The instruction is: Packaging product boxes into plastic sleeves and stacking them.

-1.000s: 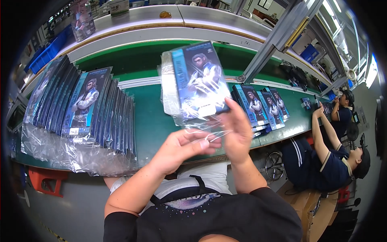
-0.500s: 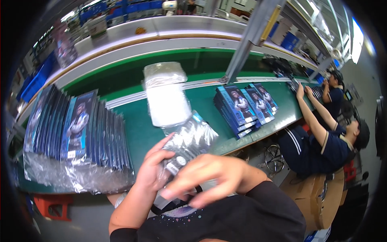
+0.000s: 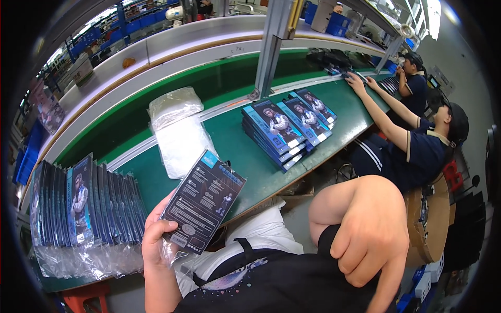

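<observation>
left hand (image 3: 155, 237) gripping a flat bagged box (image 3: 203, 201), tilted above-right of its thumb, right hand (image 3: 370, 232) curled well apart, its grasp unclear

Along the far edge of your green counter (image 3: 344, 117) runs a long shelf (image 3: 203, 28). Toward the shelf's left end you have a pale tub (image 3: 81, 70), with a small orange item (image 3: 128, 63) to its right. A metal post (image 3: 271, 57) rises at the counter's far edge, and right of it you can see a blue bin (image 3: 338, 24). A black heap (image 3: 326, 56) lies by the far edge, toward the right end. Along the near edge, to your right, is a co-worker (image 3: 433, 164) in navy; another person (image 3: 416, 88) is farther along. Below the near left corner is a red stool (image 3: 86, 296); to your right, a brown carton (image 3: 430, 224).
</observation>
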`<state>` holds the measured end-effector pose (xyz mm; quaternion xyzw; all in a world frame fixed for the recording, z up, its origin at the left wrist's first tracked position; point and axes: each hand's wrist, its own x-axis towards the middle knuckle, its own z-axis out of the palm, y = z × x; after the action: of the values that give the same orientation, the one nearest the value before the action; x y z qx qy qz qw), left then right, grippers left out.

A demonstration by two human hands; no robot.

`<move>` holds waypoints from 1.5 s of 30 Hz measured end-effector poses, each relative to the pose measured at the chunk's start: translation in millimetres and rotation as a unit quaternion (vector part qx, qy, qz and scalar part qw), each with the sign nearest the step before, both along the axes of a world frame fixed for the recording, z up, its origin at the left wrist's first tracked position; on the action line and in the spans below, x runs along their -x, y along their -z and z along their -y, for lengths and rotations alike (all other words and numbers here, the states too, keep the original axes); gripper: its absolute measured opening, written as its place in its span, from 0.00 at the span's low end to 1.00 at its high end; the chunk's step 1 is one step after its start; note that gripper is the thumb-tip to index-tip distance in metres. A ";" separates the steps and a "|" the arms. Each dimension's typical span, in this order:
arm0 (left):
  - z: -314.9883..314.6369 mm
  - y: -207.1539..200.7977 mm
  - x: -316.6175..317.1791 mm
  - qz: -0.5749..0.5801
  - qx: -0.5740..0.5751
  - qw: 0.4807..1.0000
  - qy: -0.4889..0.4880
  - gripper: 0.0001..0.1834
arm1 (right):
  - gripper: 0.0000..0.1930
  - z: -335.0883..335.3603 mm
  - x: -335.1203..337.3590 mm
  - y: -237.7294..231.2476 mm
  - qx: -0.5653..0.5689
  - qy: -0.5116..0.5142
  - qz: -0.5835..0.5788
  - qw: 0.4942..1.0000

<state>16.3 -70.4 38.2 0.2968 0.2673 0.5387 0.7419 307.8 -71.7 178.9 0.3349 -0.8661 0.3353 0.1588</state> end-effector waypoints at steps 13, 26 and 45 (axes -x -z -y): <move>0.7 6.7 0.0 0.008 0.011 1.000 0.005 0.41 | 0.12 6.5 -6.5 5.0 0.060 0.007 -0.006 0.998; -3.8 30.7 22.0 0.070 0.022 0.997 0.037 0.41 | 0.15 -24.4 12.3 55.9 0.190 0.205 -0.044 0.959; 51.9 -105.9 79.7 -0.426 -0.487 0.617 -0.447 0.26 | 0.05 -57.3 41.4 151.3 0.527 0.536 -0.045 0.658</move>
<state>-63.4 -122.2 144.2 0.6549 0.3515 0.6677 -0.0412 266.3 -14.4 27.6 -0.3123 -0.5655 0.5768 0.4999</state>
